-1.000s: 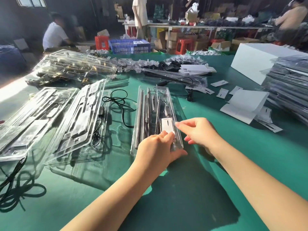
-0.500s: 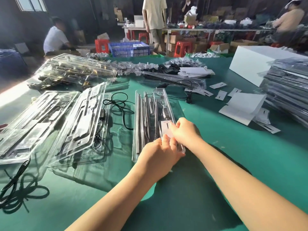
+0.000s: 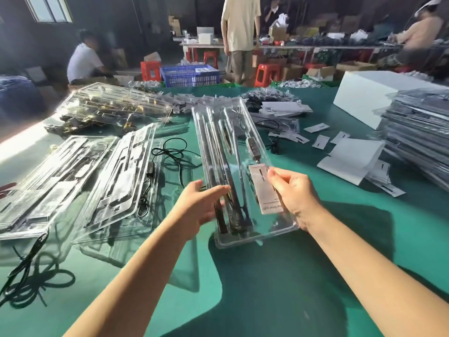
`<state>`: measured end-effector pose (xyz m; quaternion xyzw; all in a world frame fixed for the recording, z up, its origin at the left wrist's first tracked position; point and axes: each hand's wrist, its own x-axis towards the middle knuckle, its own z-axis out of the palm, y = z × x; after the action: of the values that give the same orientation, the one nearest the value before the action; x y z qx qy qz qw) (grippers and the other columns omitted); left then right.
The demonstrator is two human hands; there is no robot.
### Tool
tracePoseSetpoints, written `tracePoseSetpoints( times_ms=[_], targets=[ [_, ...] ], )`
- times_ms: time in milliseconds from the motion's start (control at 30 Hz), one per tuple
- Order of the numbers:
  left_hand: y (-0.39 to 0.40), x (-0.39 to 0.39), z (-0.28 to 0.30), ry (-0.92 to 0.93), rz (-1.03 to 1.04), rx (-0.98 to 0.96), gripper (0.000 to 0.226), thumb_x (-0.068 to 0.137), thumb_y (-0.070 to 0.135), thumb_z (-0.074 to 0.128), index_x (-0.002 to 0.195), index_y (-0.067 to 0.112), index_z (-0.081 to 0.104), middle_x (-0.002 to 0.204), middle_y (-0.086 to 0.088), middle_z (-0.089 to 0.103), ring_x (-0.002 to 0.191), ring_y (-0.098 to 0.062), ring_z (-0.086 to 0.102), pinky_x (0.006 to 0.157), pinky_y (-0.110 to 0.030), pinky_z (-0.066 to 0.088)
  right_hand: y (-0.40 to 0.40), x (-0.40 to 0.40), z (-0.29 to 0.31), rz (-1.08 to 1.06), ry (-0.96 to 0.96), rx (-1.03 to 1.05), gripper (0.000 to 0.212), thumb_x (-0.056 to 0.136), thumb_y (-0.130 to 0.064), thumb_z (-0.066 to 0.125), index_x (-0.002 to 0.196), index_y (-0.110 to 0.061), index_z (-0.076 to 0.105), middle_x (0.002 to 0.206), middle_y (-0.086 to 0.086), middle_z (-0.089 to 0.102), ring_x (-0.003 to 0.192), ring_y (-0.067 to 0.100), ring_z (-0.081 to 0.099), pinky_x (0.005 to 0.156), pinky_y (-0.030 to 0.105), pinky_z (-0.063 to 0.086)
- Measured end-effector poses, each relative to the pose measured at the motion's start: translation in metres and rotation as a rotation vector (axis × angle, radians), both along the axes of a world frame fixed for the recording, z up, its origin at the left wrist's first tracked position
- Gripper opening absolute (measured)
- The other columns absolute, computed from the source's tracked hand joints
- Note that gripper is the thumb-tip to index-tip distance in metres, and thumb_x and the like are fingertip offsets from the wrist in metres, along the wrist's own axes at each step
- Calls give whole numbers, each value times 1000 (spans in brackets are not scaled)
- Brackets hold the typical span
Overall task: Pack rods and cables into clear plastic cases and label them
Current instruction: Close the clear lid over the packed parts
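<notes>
Now lifted: I have the clear plastic case (image 3: 233, 152) raised off the green tabletop (image 3: 303, 288); half a second ago it lay flat there with both my hands pressed together on its near end.
Case position: near end held up toward me over the middle of the tabletop, far end pointing at the far edge; whether the far end touches the tabletop I cannot tell.
Right hand (image 3: 295, 198): grips the case's near right edge, fingers curled over it just beside the label.
Left hand (image 3: 198, 207): has come off the label; fingers nearly straight, reaching at the case's left side near the rods, apparently under or against it. Not a clear grip.
Label (image 3: 263, 188): white card, sits inside the near right part of the case; looks seated.
Rods (image 3: 220, 164): long dark rods lie lengthwise in the left channels, dark ends nearest me.
Cable (image 3: 252, 145): small connector piece and thin wire in the right channel, beyond the label.
Meaning: my guess is this case is packed and labelled, and I am moving it off.
Likely destination: stack of cases (image 3: 418, 137) at the right edge, but that is only a guess.
Remaining: open cases (image 3: 80, 181) along the left edge, loose black cable (image 3: 170, 152) beside them, spare labels (image 3: 320, 142) toward the right.
</notes>
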<state>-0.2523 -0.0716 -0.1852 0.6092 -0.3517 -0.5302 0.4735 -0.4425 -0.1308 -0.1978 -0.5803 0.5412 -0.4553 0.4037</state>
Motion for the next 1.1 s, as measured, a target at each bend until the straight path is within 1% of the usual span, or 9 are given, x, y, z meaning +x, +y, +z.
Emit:
tracePoseSetpoints(
  times_ms=[33, 67, 167, 267, 333, 433, 567, 800, 1100],
  targets=[
    [-1, -2, 4, 178, -65, 54, 67, 78, 25, 77, 133, 4, 45, 82, -5, 65, 58, -12, 63, 56, -26, 54, 0, -3, 3, 11, 35, -40, 26, 93, -33, 61, 114, -21, 70, 108, -6, 72, 82, 7, 66, 68, 20, 55],
    [-4, -6, 5, 255, -121, 73, 59, 72, 23, 79, 122, 6, 53, 77, -7, 67, 58, -15, 64, 59, -30, 56, -1, -5, 5, 23, 69, -73, 27, 93, -34, 61, 115, -21, 70, 111, -8, 70, 86, 4, 66, 67, 15, 50],
    [-16, -21, 3, 227, -83, 1, 61, 57, 20, 85, 109, 9, 56, 92, -11, 72, 85, -26, 70, 78, -45, 58, -7, -9, 10, 11, 209, -121, 33, 92, -35, 62, 120, -19, 68, 116, -7, 69, 101, 9, 64, 79, 17, 44],
    [-22, -34, -8, 243, 37, -28, 55, 67, 12, 84, 112, 8, 54, 96, -12, 71, 87, -27, 69, 74, -42, 58, -12, -10, 12, 0, 327, -63, 35, 92, -42, 60, 119, -22, 68, 113, -7, 70, 100, 13, 63, 81, 22, 44],
    [-25, -39, -19, 287, 95, -42, 50, 68, 9, 83, 109, 8, 55, 96, -15, 71, 89, -31, 69, 80, -49, 57, -11, -13, 11, 36, 202, 69, 32, 90, -44, 62, 114, -23, 67, 99, -4, 73, 87, 18, 68, 73, 29, 53],
    [-32, -38, -29, 398, 203, -133, 32, 72, 4, 79, 98, 8, 59, 81, -14, 71, 70, -28, 70, 66, -45, 59, 1, -17, 4, 112, -159, 327, 32, 87, -34, 69, 108, -11, 63, 75, 3, 74, 59, 16, 68, 48, 25, 53],
    [-39, -31, -33, 464, 312, -227, 29, 75, 2, 76, 100, 3, 61, 74, -13, 70, 63, -26, 69, 58, -36, 56, 18, -4, -12, 76, -533, 440, 8, 90, -13, 65, 96, -12, 59, 72, 5, 74, 62, 15, 71, 53, 25, 56],
    [-40, -35, -36, 451, 326, -246, 41, 76, 2, 77, 112, -1, 57, 80, -13, 71, 65, -25, 70, 56, -33, 55, 24, 5, -15, -13, -692, 451, 8, 94, -5, 56, 98, -12, 55, 79, 9, 74, 67, 18, 72, 53, 25, 56],
    [-41, -36, -39, 455, 315, -243, 35, 75, 3, 77, 105, 4, 60, 82, -14, 71, 67, -25, 70, 57, -34, 55, 22, 5, -14, -24, -613, 383, 13, 92, 0, 54, 94, -13, 54, 69, 5, 74, 61, 15, 72, 50, 24, 54]
  ],
)
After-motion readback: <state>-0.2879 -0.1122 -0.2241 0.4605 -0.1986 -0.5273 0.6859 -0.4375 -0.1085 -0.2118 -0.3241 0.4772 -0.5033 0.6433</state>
